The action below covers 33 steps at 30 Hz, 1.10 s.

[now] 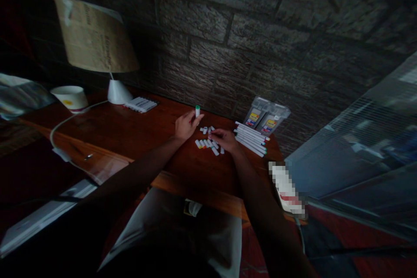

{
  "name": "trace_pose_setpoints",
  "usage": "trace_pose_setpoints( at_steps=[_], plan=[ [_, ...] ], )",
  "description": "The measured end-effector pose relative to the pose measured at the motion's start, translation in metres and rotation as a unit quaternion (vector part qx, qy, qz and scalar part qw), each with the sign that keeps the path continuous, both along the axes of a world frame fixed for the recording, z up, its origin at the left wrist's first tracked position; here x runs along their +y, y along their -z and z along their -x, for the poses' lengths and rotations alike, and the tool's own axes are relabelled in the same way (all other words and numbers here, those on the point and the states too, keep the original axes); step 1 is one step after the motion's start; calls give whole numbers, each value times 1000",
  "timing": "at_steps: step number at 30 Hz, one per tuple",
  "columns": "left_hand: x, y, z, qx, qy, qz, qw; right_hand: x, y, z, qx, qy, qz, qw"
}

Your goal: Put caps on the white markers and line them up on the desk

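My left hand (pixel 185 127) is closed around a white marker (pixel 197 112) with a green end, which stands upright above the fingers; its lower part is hidden in the hand. Beside it, my right hand (pixel 226 139) reaches into a loose group of short white marker caps (pixel 199 143) on the wooden table. Its thumb and fingertips are pinched together on what looks like one of these caps, mostly covered by the fingers. Some caps show yellow, orange or green ends. To the right of this hand several long white markers (pixel 250 134) lie side by side.
Two clear plastic cases (pixel 267 122) with yellow labels lean at the wall behind the markers. Another row of pens (pixel 141 104) lies by the lamp (pixel 119 92), near a paper cup (pixel 71 97). A pixelated flat object (pixel 286 189) sits at the table's right edge.
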<state>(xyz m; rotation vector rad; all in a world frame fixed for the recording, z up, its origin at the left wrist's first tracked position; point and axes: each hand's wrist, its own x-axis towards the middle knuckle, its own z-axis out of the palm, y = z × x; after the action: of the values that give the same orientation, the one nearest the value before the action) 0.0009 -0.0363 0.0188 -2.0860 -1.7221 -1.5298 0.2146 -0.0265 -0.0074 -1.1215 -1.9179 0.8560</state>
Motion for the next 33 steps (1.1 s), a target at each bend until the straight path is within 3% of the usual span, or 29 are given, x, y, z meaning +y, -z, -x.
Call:
trace_pose_setpoints(
  at_steps=[5, 12, 16, 24, 33],
  plan=[
    [4, 2, 2, -50, 5, -4, 999, -3, -2, 3, -4, 5, 2, 1000],
    [14, 8, 1, -120, 85, 21, 989, 0, 2, 3, 2, -1, -2, 1000],
    [17, 7, 1, -158, 84, 40, 983, -5, -4, 5, 0, 2, -27, 1000],
    [20, 6, 3, -216, 78, 74, 970, -15, -13, 11, -27, -88, -8, 996],
    [16, 6, 2, -178, 116, 88, 973, -20, -28, 7, -126, -81, -116, 982]
  ],
)
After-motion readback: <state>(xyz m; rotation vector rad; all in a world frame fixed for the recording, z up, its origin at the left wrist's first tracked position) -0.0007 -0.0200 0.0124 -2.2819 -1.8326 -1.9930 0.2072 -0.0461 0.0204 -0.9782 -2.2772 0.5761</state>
